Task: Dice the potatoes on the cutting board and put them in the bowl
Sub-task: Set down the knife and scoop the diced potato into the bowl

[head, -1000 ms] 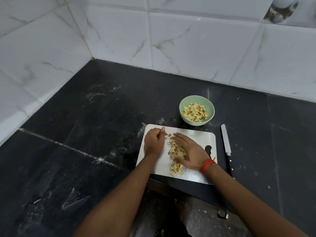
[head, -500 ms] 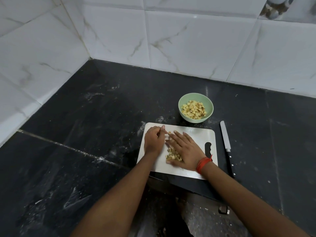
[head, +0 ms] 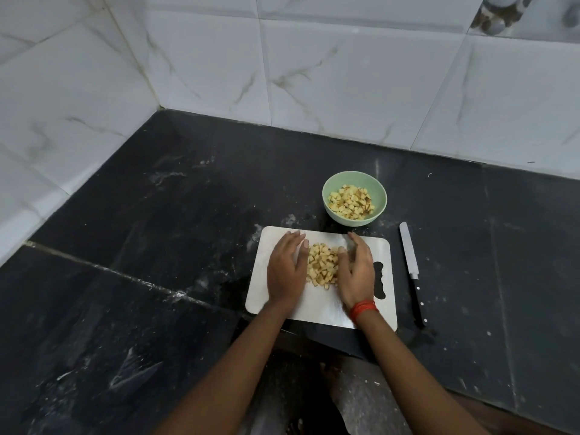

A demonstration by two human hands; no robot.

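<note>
Head view: left hand [head: 287, 271] and right hand [head: 357, 273], grips spread, flank diced potatoes [head: 323, 265] heaped lengthwise near-to-far.

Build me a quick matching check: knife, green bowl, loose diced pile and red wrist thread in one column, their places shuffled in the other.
1. knife
2. green bowl
3. loose diced pile
4. red wrist thread

A. between the left hand and right hand, on the cutting board
B. on the counter beyond the board, holding diced potato
C. round the right wrist
D. on the counter, right of the board

Pairs: 1-D, 2-B, 3-A, 4-C
</note>
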